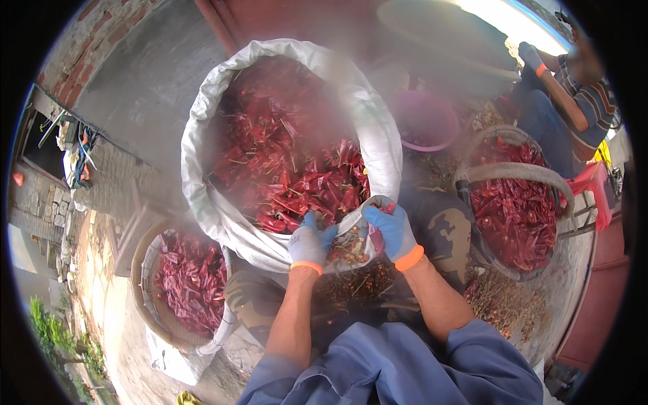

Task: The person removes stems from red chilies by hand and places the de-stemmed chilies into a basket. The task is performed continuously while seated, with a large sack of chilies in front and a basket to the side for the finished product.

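Note:
A large white woven sack (377, 152) with a rolled rim stands before me, filled with dried red chili peppers (298, 172). At the sack's near rim is my left hand (310, 240), in a grey and blue work glove, with thumb and fingers apart beside the peppers; whether it holds anything is unclear. To its right, my right hand (392, 228), gloved the same way, is closed on dried red chili pods (376, 238). Between the hands, stems and bits of pepper (348, 248) lie on a fold by the rim. Haze blurs the sack's upper part.
A round basket of dried chilies (136, 268) stands at the left, and a handled basket of chilies (516, 172) at the right. A purple basin (430, 148) lies beyond the sack. Stems litter the ground (506, 298). Another person (549, 111) sits at the upper right.

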Tool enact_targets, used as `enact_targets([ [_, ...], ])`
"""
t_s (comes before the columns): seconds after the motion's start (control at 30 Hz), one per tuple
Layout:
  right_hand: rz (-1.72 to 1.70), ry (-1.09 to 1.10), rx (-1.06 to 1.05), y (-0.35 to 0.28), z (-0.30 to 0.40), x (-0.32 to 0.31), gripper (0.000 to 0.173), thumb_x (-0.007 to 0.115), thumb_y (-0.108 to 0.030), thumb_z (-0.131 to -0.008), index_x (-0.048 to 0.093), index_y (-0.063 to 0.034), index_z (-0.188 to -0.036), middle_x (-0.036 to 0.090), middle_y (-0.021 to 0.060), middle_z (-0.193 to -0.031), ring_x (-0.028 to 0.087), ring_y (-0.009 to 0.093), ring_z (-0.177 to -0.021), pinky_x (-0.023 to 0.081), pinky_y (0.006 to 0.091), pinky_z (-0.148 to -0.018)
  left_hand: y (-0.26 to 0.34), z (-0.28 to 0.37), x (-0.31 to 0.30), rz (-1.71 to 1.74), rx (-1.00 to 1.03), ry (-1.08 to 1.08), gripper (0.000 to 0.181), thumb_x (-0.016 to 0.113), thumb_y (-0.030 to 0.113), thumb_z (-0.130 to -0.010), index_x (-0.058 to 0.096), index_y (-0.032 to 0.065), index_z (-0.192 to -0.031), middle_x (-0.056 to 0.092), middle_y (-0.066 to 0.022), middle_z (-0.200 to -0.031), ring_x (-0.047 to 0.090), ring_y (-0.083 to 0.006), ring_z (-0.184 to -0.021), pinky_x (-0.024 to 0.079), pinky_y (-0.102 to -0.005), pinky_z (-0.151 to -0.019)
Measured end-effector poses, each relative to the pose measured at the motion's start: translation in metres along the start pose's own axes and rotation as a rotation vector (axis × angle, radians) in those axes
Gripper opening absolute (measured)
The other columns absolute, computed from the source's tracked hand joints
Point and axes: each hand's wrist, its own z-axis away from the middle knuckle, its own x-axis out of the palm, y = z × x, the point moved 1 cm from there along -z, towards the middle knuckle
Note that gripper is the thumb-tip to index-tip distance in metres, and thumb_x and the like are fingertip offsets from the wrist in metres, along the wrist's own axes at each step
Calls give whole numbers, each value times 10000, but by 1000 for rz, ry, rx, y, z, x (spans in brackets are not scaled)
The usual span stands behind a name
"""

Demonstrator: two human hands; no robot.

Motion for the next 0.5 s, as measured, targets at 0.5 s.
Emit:
enact_targets([
  [0.5,1025,-178,-432,32,12,22,420,714,-168,-832,660,-142,-1248,689,141,-1144,692,319,-990,553,399,-835,9,27,-36,538,36,-245,265,710,114,-889,690,-9,-1123,739,-60,-868,626,-93,-720,508,-274,-644],
])
